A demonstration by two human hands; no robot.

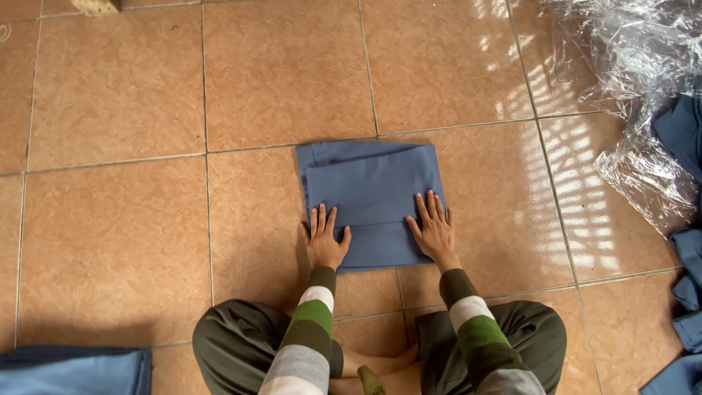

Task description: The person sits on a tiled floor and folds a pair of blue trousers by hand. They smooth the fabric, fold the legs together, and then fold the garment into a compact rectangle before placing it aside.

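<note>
Left hand (325, 241) and right hand (434, 228), both released and flat, palms down, press the near corners of the folded blue cloth (371, 192) against the tiled floor (117, 219), keeping its folds flat.

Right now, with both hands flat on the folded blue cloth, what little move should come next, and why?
Probably fold it over once more. The left hand and right hand press flat on the near edge of the blue cloth, which already lies in neat layers on the tile floor but is broad.
</note>
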